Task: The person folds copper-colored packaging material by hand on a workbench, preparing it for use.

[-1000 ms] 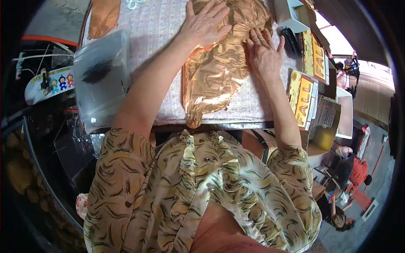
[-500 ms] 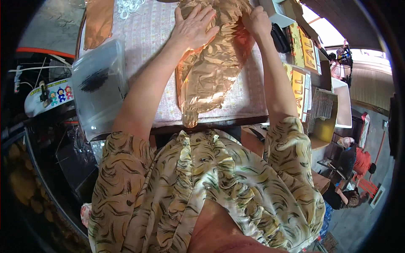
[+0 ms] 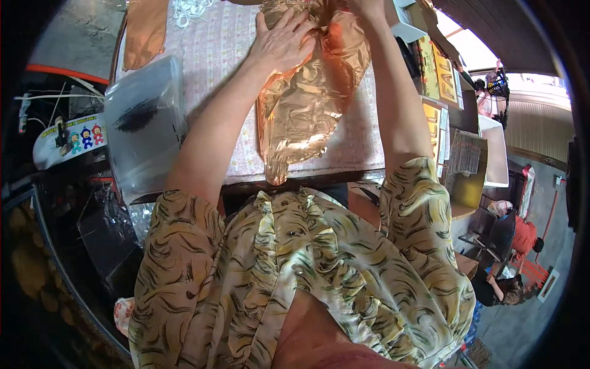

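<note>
Farther away from the body than half a second ago, the right hand (image 3: 367,7) has slid along the far right side of the copper-coloured foil (image 3: 301,117), while the left hand (image 3: 284,43) has kept its place on it. That foil lies wrinkled on a pale checked cloth (image 3: 209,67), its narrow tab pointing toward the person and reaching the near edge of the table (image 3: 332,179). The left hand rests palm down on the foil's far part, its fingers slightly apart. The right hand is cut off by the upper border, so whether its fingers are apart or clamped on the foil cannot be told. Next to that arm the foil's right side bulges with a reddish shine. Left of the foil are a stack of clear plastic bags (image 3: 147,147) with a dark patch, another flat copper piece (image 3: 145,34) farther off, and a tangle of white strings (image 3: 189,12). Right of the foil, beyond the forearm, stand a white box (image 3: 410,23), yellow packets (image 3: 445,71), a cardboard box (image 3: 472,178) and a white tub (image 3: 496,154). Well apart, far right of the foil, is a person in red (image 3: 524,237).
</note>
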Action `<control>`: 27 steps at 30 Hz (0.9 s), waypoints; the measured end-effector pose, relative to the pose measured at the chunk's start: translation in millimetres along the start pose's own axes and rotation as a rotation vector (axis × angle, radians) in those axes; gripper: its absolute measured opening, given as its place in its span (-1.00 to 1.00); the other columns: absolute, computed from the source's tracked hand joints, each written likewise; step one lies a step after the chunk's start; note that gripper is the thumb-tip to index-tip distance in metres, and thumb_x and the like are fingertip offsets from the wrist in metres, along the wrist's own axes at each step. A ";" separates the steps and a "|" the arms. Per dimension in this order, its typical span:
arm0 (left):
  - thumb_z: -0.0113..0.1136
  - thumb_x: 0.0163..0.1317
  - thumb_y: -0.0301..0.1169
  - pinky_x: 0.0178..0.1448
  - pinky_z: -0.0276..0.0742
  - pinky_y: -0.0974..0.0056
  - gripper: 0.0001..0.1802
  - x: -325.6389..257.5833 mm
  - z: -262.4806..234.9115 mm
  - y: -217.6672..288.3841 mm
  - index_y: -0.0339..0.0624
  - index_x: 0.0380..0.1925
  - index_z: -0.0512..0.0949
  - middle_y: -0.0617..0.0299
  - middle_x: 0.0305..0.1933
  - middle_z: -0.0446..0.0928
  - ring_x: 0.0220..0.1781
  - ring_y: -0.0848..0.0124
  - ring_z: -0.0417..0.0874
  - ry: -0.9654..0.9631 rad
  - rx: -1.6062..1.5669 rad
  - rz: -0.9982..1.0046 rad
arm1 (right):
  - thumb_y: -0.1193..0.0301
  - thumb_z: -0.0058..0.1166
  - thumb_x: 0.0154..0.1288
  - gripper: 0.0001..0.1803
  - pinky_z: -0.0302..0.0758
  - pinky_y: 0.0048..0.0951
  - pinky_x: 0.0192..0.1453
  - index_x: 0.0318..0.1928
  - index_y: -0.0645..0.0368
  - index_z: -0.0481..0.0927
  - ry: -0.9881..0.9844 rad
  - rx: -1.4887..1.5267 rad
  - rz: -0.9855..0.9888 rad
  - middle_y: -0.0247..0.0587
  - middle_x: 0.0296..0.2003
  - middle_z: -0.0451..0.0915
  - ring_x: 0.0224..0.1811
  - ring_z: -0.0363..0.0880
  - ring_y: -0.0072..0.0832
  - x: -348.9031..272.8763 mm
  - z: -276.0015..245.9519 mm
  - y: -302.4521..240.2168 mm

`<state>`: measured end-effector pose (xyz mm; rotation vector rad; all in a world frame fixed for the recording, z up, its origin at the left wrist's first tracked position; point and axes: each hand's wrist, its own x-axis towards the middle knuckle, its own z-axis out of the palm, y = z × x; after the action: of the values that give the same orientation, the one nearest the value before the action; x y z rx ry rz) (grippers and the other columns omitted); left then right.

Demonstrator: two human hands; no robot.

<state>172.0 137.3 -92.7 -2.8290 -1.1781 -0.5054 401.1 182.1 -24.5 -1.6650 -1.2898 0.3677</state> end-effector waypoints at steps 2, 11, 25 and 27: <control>-0.19 0.55 0.09 0.51 -0.17 -0.56 -0.40 9.3 -6.6 9.7 0.18 0.48 0.31 0.29 0.64 0.21 0.70 0.27 0.10 -0.052 -0.005 0.011 | 0.51 0.19 0.33 -0.87 0.55 -0.42 -0.41 -0.23 0.36 0.68 -0.151 -0.031 -0.086 -0.15 -0.42 0.72 -0.45 0.68 -0.44 -5.1 -0.4 -14.3; -0.17 0.54 0.08 0.49 -0.15 -0.51 -0.44 -3.8 -21.3 -0.6 0.07 0.35 0.40 0.13 0.15 0.65 0.31 0.18 0.59 -0.139 -0.021 -0.068 | 0.35 0.20 0.34 -0.79 0.57 -0.13 0.15 -0.09 -0.02 0.82 -0.269 -0.077 -0.163 -0.18 0.04 0.73 0.02 0.69 -0.01 -76.2 -26.3 21.5; -0.19 0.53 0.13 0.47 -0.17 -0.51 -0.40 -1.2 -15.0 2.6 0.01 0.33 0.41 0.08 0.19 0.63 0.32 0.17 0.59 -0.025 0.005 -0.014 | 0.36 0.09 0.39 -0.47 0.06 0.10 0.46 0.30 -0.52 0.63 -0.162 -0.688 -0.517 -0.34 0.35 0.48 0.40 0.33 -0.10 -125.7 -15.8 32.2; -0.10 0.54 0.02 0.50 0.02 -0.36 -0.48 1.0 -30.8 15.9 -0.07 0.27 0.47 0.06 0.23 0.59 0.33 0.15 0.57 -0.053 -0.027 -0.014 | 0.39 0.10 0.34 -0.41 0.06 0.10 0.47 0.33 -0.49 0.61 -0.162 -0.718 -0.536 -0.33 0.36 0.46 0.41 0.33 -0.11 -126.9 -21.7 39.3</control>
<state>175.0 121.8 -61.8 -2.8762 -1.2105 -0.4529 389.2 62.1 -84.4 -1.7720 -2.0809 -0.3341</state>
